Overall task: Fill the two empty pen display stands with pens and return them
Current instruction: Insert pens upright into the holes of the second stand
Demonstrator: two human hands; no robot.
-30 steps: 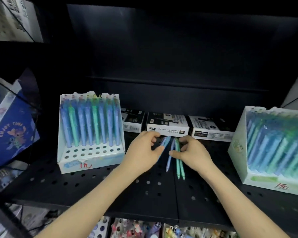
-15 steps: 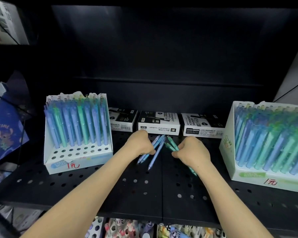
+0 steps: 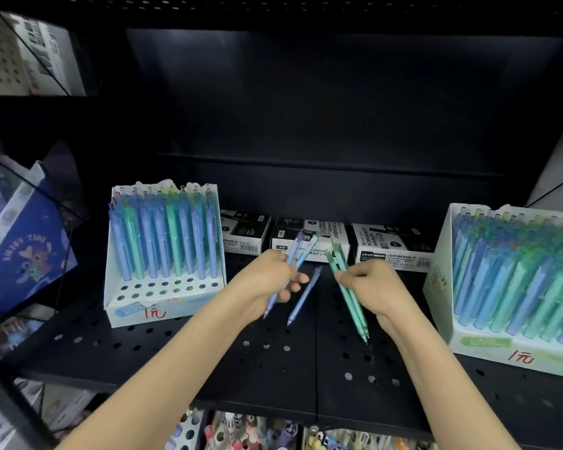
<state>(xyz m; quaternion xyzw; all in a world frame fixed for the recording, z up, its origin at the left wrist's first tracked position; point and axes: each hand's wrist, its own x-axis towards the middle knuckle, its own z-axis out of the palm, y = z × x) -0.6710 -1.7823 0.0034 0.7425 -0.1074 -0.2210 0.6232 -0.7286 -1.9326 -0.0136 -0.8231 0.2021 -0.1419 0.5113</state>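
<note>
Right display stand [image 3: 442, 287] is cut off by the frame edge. Pen count in either fist is unclear (motion blur). Left hand [image 3: 267, 284] grasps a bunch of blue pens [image 3: 301, 251]; right hand [image 3: 371, 287] grasps green pens [image 3: 348, 293]. Both are above the shelf [image 3: 273, 368], between the stands. Left display stand [image 3: 137, 311] has its front holes unfilled. Loose blue pen [image 3: 304, 295] lies between the hands. Half a second back both bunches were low at the shelf; now they are raised.

Stationery shop, indicated by black perforated shelf [image 3: 208, 362], pen display stand [image 3: 134, 315] hand-priced at 9 o'clock, second stand [image 3: 440, 280] at 3 o'clock, boxed permanent markers [image 3: 387, 241] at 12 o'clock.
</note>
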